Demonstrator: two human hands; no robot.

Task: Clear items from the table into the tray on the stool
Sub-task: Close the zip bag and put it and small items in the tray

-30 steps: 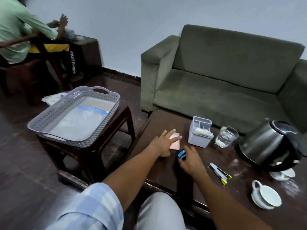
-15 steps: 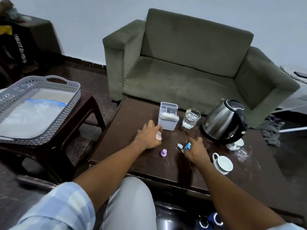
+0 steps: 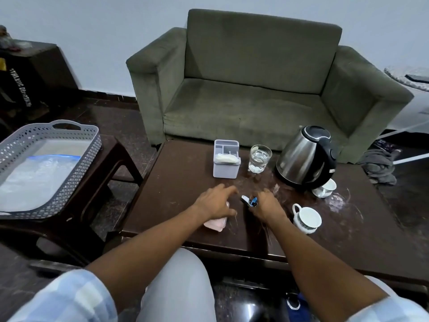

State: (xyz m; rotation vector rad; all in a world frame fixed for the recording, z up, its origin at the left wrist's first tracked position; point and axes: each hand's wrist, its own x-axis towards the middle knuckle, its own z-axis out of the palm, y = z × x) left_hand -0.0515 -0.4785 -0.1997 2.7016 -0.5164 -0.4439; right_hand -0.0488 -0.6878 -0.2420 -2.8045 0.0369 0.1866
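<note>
Both hands are busy on the desk (image 3: 185,173) so one trip covers more: the left hand (image 3: 214,202) is curled over a pink case (image 3: 214,224), the right hand (image 3: 267,205) pinches a small blue-and-silver thing (image 3: 248,201). The tray (image 3: 76,180) waits far left on the stool (image 3: 111,159).

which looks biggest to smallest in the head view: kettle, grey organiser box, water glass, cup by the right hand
1. kettle
2. grey organiser box
3. Water glass and cup: these look about alike. The cup sits nearer the camera, so ranking them is unsure.
</note>
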